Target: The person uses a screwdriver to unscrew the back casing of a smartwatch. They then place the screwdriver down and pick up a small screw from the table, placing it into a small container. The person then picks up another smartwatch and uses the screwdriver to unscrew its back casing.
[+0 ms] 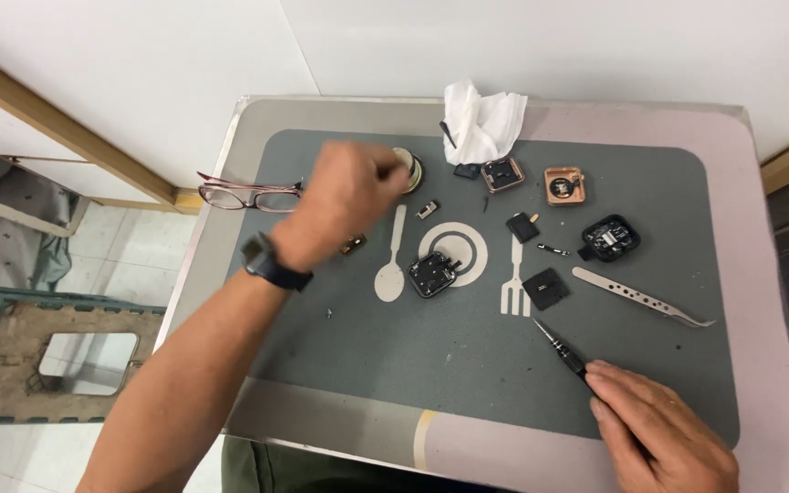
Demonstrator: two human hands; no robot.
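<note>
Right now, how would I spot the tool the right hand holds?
Start at the grey mat and find the right hand at its near right corner. The thin black screwdriver pokes from it, dark and straight, unlike the silver tweezers beyond.

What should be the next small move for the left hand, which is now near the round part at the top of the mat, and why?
Probably the left hand should close its fingertips on the round part and lift it clear. The hand is blurred and reaches right at that part, while the right hand rests at the mat's near edge holding the screwdriver, its tip idle.
</note>
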